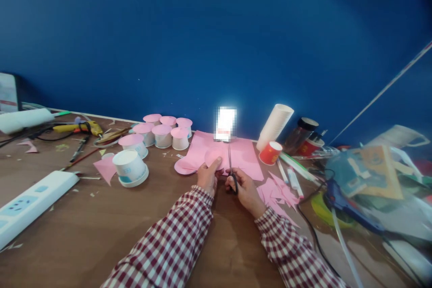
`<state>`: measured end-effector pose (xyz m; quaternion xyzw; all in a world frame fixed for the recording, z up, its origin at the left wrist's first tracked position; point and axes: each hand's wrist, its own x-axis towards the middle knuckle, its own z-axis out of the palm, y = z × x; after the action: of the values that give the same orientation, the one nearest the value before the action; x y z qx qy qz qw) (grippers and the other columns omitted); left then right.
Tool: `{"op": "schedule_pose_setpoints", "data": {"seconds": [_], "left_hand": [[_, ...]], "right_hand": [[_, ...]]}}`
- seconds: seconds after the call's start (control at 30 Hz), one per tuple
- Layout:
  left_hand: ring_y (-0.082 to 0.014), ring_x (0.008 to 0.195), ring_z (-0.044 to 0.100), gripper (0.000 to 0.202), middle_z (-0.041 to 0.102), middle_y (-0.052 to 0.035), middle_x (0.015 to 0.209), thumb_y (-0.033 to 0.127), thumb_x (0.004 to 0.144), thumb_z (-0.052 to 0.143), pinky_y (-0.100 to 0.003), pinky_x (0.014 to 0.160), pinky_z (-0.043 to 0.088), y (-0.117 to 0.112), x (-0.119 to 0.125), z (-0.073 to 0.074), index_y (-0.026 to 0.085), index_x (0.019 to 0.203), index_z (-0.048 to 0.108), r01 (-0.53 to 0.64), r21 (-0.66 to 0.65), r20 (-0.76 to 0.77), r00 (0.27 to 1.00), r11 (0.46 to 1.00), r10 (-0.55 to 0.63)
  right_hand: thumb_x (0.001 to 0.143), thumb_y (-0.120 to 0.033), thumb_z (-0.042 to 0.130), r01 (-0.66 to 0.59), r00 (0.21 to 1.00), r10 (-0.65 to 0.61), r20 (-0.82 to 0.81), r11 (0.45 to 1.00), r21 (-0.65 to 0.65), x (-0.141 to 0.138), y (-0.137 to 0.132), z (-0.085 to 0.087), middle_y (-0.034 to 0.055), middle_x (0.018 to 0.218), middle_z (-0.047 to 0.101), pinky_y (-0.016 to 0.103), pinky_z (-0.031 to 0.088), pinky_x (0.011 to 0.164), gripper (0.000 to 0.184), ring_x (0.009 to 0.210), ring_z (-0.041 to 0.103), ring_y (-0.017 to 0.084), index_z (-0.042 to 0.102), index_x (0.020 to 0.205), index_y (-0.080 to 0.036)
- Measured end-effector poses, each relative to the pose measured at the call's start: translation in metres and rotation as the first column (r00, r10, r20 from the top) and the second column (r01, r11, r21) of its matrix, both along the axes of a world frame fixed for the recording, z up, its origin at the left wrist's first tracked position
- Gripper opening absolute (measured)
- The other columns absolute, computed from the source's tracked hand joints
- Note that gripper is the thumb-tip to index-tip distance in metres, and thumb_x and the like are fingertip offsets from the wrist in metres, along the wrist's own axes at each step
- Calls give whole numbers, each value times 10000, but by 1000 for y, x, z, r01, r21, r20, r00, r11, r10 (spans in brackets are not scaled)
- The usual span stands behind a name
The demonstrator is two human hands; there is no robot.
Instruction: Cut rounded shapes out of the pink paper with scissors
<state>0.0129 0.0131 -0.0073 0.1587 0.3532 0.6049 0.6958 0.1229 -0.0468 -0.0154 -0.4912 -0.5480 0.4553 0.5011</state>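
Observation:
My left hand point(208, 175) pinches a small round piece of pink paper point(212, 157) just above the brown table. My right hand point(245, 188) is closed on black-handled scissors point(231, 166), blades pointing away from me beside the pink piece. Both sleeves are red-and-white check. Behind the hands lies a larger pink sheet point(243, 153), and a heap of pink paper scraps point(278, 193) sits to the right of my right hand.
Several upturned white cups topped with pink discs point(162, 134) stand at back left. A stack of white cups point(275, 126), a red cup point(270, 153), pens, a blue glue gun point(340, 200) and clutter fill the right. A white power strip point(30, 202) lies left.

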Motion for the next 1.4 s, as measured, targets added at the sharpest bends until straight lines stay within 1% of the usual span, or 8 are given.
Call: {"op": "schedule_pose_setpoints", "data": {"seconds": [0.17,0.43,0.67,0.93,1.13,1.4], "left_hand": [[-97,579,581,294,638,-33,688,193,543,807,-198,500,483,1,1,-2,94,755,627,-9,-2,6,1000,1000,9],[-104,576,583,349,639,-36,690,233,506,828,-205,486,480,0,3,-3,90,757,631,-17,27,-14,1000,999,17],[-113,587,593,354,644,-46,715,247,520,823,-224,502,497,2,4,-8,88,775,637,-17,23,-14,1000,1000,18],[-108,575,579,366,635,-46,705,276,508,826,-218,499,488,0,4,-8,92,762,639,-3,42,-34,999,999,4],[-113,588,581,379,636,-43,720,287,502,826,-229,505,489,2,4,-11,96,773,643,-7,38,-42,999,999,8],[-114,574,579,377,629,-38,703,282,509,822,-236,506,492,0,4,-8,93,776,634,6,48,-33,999,999,-5]], "right_hand": [[811,-429,586,-1,1000,1,1,1000,-2,-1,0,3,-5,713,584,262,482,613,329,621,569,123,534,1011,-173],[825,-393,582,-20,999,19,27,1000,18,0,0,-2,-5,715,582,258,484,617,310,627,572,121,531,1033,-169],[839,-378,565,-24,999,23,49,999,35,1,1,-4,-2,713,573,261,486,613,300,630,564,124,541,1051,-168],[854,-391,540,-14,999,12,47,999,44,1,1,-4,0,713,570,260,489,612,288,628,567,129,538,1045,-176],[834,-377,572,-11,999,10,41,999,31,1,0,-3,-7,709,572,252,487,610,297,623,569,122,537,1049,-175],[831,-397,570,-7,998,5,56,1000,25,1,1,-2,-4,706,578,262,493,616,310,637,580,135,544,1046,-175]]}}
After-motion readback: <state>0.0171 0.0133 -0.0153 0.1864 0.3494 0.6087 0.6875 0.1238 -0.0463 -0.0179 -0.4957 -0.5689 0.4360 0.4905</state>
